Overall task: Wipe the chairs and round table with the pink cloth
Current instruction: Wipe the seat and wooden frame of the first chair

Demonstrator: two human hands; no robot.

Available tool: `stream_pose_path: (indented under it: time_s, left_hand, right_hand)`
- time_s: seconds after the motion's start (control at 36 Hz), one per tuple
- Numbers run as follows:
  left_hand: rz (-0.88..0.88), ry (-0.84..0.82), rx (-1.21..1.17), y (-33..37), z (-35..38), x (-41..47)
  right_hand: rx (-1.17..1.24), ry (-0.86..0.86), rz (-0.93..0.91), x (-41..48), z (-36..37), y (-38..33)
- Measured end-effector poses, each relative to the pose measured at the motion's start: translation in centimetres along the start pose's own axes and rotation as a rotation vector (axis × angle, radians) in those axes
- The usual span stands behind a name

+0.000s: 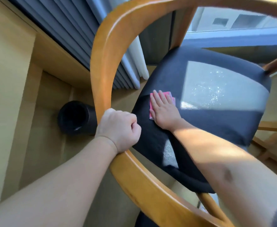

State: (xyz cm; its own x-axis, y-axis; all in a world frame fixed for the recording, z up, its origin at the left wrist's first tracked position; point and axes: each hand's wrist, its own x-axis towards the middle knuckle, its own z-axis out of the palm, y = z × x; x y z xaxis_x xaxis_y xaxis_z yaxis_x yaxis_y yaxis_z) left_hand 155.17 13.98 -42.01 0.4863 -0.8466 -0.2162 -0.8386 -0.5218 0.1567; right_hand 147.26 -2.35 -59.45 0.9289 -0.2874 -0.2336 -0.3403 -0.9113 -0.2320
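Curled tight around the wooden back rail (101, 63) of the chair (151, 185), the left hand (118, 128) grips the rail low on its curve, knuckles up, with its forearm reaching in from the lower left. Just past it, the right hand (164, 110) lies flat, palm down, fingers straight and close together, pressing on the pink cloth (171, 98). That cloth is folded small and sits on the left part of the dark padded seat (216, 128); its edges show beyond the fingertips and along one side of the hand. To the right of the cloth a bright patch of sunlight falls across the seat, dotted with pale glinting specks. On the tan floor (44, 153) beyond the rail lies a black cylinder (75, 118) on its side, open end facing the camera. Farther off hang grey pleated curtains (65, 27) with a white curtain (141, 63) beside them, and a window (232, 20) fills the upper right.
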Motion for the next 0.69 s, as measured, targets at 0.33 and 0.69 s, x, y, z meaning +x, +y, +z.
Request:
stream_pose_path:
  time_s: [0.33,0.69]
  left_hand:
    - [0.021,0.014,-0.049,-0.5,0.2,0.1]
    - [0.067,0.048,-0.081,-0.6,0.3,-0.3]
  right_hand:
    - [0.026,0.011,0.122,4.1,-0.9,-0.2]
    - [0.069,0.039,0.820,-15.2,-0.2,11.6]
